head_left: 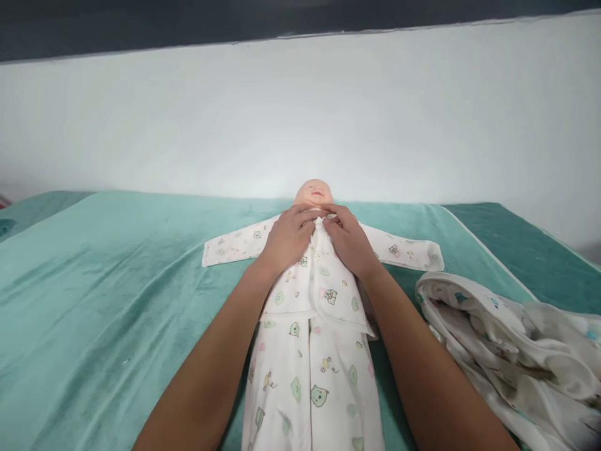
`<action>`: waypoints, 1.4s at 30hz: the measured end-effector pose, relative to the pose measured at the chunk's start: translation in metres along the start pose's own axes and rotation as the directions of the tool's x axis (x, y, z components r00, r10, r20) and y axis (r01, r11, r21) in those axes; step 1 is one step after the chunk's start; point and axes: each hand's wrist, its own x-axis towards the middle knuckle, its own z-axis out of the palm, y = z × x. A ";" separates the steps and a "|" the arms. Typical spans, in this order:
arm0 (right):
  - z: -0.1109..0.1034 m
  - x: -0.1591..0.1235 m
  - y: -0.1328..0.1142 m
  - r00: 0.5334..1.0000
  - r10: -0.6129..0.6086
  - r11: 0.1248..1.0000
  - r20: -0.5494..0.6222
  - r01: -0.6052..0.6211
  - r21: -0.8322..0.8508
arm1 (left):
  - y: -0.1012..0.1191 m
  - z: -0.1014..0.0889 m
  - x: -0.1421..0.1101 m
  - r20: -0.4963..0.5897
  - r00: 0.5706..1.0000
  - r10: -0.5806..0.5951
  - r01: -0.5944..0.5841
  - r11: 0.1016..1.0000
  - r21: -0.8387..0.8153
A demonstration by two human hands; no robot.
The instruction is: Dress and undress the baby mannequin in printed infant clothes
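A baby doll [313, 189] lies on its back, its smiling head near the wall. It wears a white baby top [331, 294] with small animal prints and matching trousers [300, 388]. Both sleeves stretch out sideways. At the neckline, my left hand [290, 235] is closed on the top's front edge, with bent fingers. Opposite it, my right hand [346, 235] pinches the other side of the collar, close beside the left. Below the hands the two front edges meet along the middle. My fingers partly cover the collar and the doll's neck.
A green sheet [117, 282] spreads under the doll, with a darker green strip [526, 250] at the right. Crumpled white printed cloth [511, 351] lies beside my right forearm. Behind stands a white wall [300, 119] with a dark band along its top.
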 end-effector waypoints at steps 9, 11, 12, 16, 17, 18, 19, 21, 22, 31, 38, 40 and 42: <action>0.004 -0.004 0.002 0.986 -0.018 0.987 -0.164 0.043 0.154 | 0.010 0.003 -0.007 -0.161 0.982 -0.096 0.070 0.984 -0.161; 0.002 -0.009 -0.001 0.981 -0.032 0.986 -0.194 0.062 0.152 | 0.010 0.003 -0.009 -0.190 0.972 -0.140 0.095 0.968 -0.231; 0.002 -0.012 -0.003 0.979 -0.049 0.987 -0.197 0.077 0.139 | 0.010 0.003 -0.010 -0.192 0.970 -0.152 0.098 0.960 -0.264; 0.000 -0.026 -0.007 0.969 -0.145 0.983 -0.197 0.165 0.086 | 0.009 0.003 -0.015 -0.203 0.972 -0.120 0.052 0.948 -0.313; 0.000 -0.029 -0.007 0.966 -0.161 0.980 -0.201 0.181 0.084 | 0.009 0.003 -0.017 -0.214 0.971 -0.110 0.040 0.951 -0.308; 0.001 -0.031 -0.007 0.965 -0.170 0.978 -0.202 0.190 0.083 | 0.009 0.003 -0.018 -0.224 0.969 -0.102 0.032 0.953 -0.300; 0.001 -0.034 -0.007 0.964 -0.175 0.977 -0.202 0.195 0.082 | 0.009 0.003 -0.020 -0.230 0.969 -0.096 0.025 0.956 -0.293; 0.001 -0.038 -0.006 0.965 -0.174 0.979 -0.198 0.192 0.074 | 0.009 0.003 -0.025 -0.234 0.968 -0.087 0.015 0.956 -0.293; 0.001 -0.041 -0.006 0.967 -0.170 0.980 -0.190 0.186 0.067 | 0.009 0.002 -0.028 -0.233 0.969 -0.082 0.009 0.954 -0.299; -0.006 -0.059 -0.010 0.982 -0.191 0.980 -0.005 0.190 -0.054 | 0.007 0.000 -0.038 -0.219 0.976 -0.022 -0.041 0.959 -0.280; -0.004 -0.059 -0.006 0.986 -0.147 0.988 -0.079 0.149 0.027 | 0.005 0.001 -0.035 -0.227 0.974 -0.008 -0.051 0.965 -0.255; -0.005 -0.058 -0.005 0.985 -0.162 0.986 -0.062 0.164 0.019 | 0.005 0.002 -0.035 -0.236 0.972 0.000 -0.062 0.964 -0.258; -0.005 -0.058 -0.004 0.985 -0.164 0.986 -0.049 0.165 0.015 | 0.005 0.002 -0.035 -0.240 0.971 0.001 -0.065 0.963 -0.260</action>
